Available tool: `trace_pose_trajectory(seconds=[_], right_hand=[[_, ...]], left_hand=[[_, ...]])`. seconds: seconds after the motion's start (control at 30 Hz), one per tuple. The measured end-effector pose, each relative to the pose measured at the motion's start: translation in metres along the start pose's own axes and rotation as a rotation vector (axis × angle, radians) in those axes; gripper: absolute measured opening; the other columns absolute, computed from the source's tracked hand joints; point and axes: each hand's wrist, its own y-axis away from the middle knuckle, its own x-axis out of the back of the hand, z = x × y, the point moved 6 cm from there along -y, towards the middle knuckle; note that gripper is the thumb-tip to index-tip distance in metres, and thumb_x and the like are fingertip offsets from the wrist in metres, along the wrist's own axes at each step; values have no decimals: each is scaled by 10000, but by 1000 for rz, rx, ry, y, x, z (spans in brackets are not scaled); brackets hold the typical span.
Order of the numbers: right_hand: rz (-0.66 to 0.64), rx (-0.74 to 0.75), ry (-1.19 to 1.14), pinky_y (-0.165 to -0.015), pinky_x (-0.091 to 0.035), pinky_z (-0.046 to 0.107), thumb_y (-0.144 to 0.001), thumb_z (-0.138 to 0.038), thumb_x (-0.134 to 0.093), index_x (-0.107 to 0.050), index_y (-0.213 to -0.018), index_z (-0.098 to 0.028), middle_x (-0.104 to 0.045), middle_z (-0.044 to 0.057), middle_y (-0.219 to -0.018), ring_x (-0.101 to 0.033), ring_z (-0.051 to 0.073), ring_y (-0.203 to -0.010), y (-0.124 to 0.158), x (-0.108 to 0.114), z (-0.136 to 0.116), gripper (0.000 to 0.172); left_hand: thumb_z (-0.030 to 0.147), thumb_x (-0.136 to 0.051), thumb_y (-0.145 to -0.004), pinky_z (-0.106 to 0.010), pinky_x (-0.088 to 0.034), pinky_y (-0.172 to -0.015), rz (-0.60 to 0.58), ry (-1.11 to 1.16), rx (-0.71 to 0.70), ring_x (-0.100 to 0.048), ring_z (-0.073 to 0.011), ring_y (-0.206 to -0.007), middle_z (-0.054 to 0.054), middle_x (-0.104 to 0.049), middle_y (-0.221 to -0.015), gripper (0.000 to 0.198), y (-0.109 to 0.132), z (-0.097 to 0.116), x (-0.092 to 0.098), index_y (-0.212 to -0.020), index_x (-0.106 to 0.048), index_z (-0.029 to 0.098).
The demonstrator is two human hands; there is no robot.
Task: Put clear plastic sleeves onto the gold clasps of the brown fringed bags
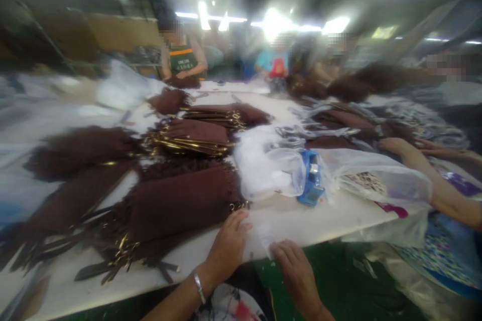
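Note:
My left hand (pixel 228 246) lies flat on the white table (pixel 309 220) at its front edge, fingers stretched out, touching the corner of a brown fringed fabric piece (pixel 181 205). My right hand (pixel 295 266) rests at the table edge with fingers curled down onto a thin clear plastic bag (pixel 263 233); the picture is blurred, so I cannot make out a firm grip. A silver bangle sits on my left wrist.
Stacks of brown fringed pieces with gold hardware (pixel 192 138) cover the table's left and middle. Clear plastic bags (pixel 271 165) and a blue tape dispenser (pixel 312 178) lie ahead. A co-worker's arm (pixel 433 175) reaches in from the right. Other people sit at the far end.

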Motion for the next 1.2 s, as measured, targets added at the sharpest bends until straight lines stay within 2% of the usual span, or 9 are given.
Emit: trace_pose_trajectory(seconds=[0.1, 0.2, 0.33, 0.47, 0.57, 0.73, 0.87, 0.97, 1.2], right_hand=[[-131, -288, -323, -747, -495, 319, -924, -247, -457, -663, -868, -223, -672, 34, -830, -619, 202, -820, -15, 10, -4, 214], [-329, -567, -753, -726, -497, 300, -855, -352, -582, -633, -889, -194, -682, 36, -858, -633, 209, -822, -33, 11, -29, 169], [-519, -580, -1073, -693, -473, 284, -766, -376, -673, -606, -934, -176, -687, 32, -855, -627, 202, -792, -67, 1, -85, 269], [-593, -478, -996, -660, -431, 265, -762, -355, -666, -593, -994, -188, -626, -19, -729, -580, 162, -707, -96, -23, -127, 295], [-599, -385, -882, -655, -409, 263, -777, -343, -636, -592, -1017, -199, -555, -45, -674, -546, 150, -672, -107, -45, -157, 283], [-726, -258, -816, -646, -391, 267, -820, -324, -560, -585, -1027, -220, -584, -40, -682, -573, 159, -671, -102, -77, -222, 233], [-826, -194, -784, -639, -389, 261, -795, -266, -561, -601, -995, -228, -628, -34, -685, -594, 166, -673, -99, -90, -264, 207], [-822, -176, -728, -644, -403, 268, -824, -293, -548, -604, -993, -236, -647, -27, -695, -609, 178, -688, -109, -100, -269, 187], [-494, -76, -469, -831, -455, 337, -938, -384, -412, -607, -1035, -253, -682, 44, -1044, -634, 227, -949, -138, -106, -255, 254]], left_hand=[[161, -356, -934, -419, -303, -1179, -17, 134, 43, -366, -183, -1350, -94, -504, -1368, 348, 13, 3, 13, -1216, -558, 187], [296, -548, -885, -403, -295, -1170, -59, 372, 138, -393, -207, -1340, -84, -480, -1420, 433, 29, 3, 32, -1309, -511, 216], [287, -790, -647, -354, -432, -1008, -117, 766, 383, -567, -234, -1123, -47, -635, -1217, 639, 61, -14, 56, -1248, -581, 232], [249, -776, -602, -232, -411, -639, -69, 1003, 593, -546, -123, -664, 18, -633, -709, 232, 102, -43, 71, -779, -671, 140], [291, -773, -602, -216, -313, -521, 68, 1020, 728, -448, -89, -522, 49, -531, -559, 246, 142, -68, 79, -660, -584, 144], [493, -697, -710, -227, -287, -504, 190, 1023, 820, -432, -97, -504, 35, -502, -551, 389, 214, -88, 87, -636, -555, 138], [463, -770, -661, -227, -321, -593, 289, 1139, 835, -495, -116, -640, -10, -611, -708, 401, 250, -98, 95, -774, -618, 110], [466, -804, -616, -225, -286, -578, 368, 1218, 883, -476, -101, -602, 1, -604, -678, 435, 262, -111, 96, -760, -586, 117], [467, -720, -705, -245, -334, -591, 461, 930, 899, -487, -121, -613, 27, -549, -626, 354, 284, -128, 120, -710, -559, 152]])
